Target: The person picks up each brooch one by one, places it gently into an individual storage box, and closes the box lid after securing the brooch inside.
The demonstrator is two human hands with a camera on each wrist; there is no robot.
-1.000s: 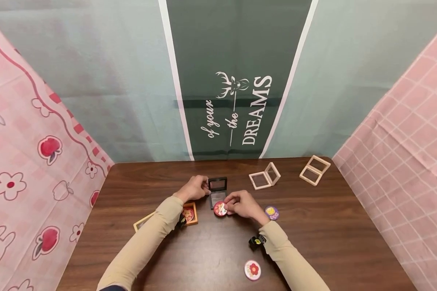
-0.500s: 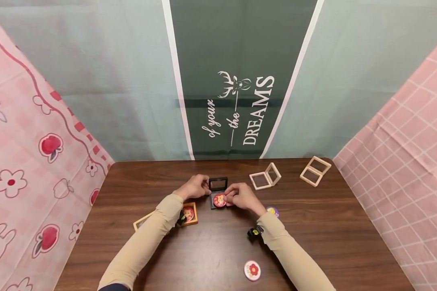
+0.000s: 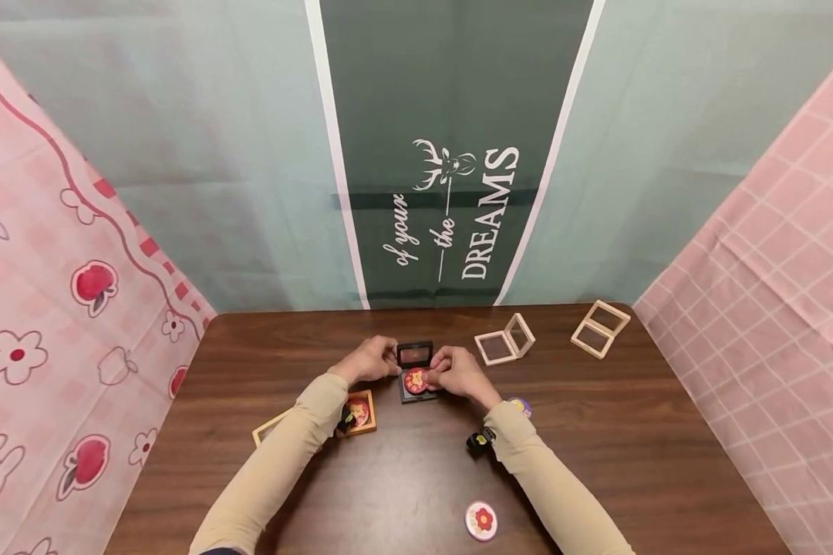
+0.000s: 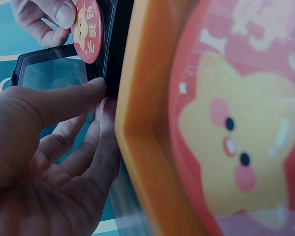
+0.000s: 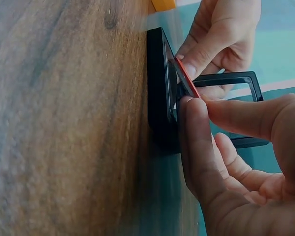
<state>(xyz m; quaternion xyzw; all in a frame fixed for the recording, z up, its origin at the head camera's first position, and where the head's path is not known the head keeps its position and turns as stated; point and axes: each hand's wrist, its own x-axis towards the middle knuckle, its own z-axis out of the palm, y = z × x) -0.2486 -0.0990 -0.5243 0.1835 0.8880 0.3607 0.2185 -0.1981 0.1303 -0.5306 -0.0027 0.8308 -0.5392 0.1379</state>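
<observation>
Right fingers [image 5: 196,118] pinch the red badge [image 4: 86,32] by its edge, tilted over the base of the black case [image 5: 157,88]. Left fingers [image 4: 104,142] grip that case near the hinge (decent brace). I'd level the badge, centre it, ease off without nudging the upright lid [image 3: 414,344]. Orange case [image 4: 137,83] nearby holds a second badge [image 4: 241,142]. Two beige cases [image 3: 510,344] [image 3: 599,326] sit open farther back on the bench [image 3: 403,478].
</observation>
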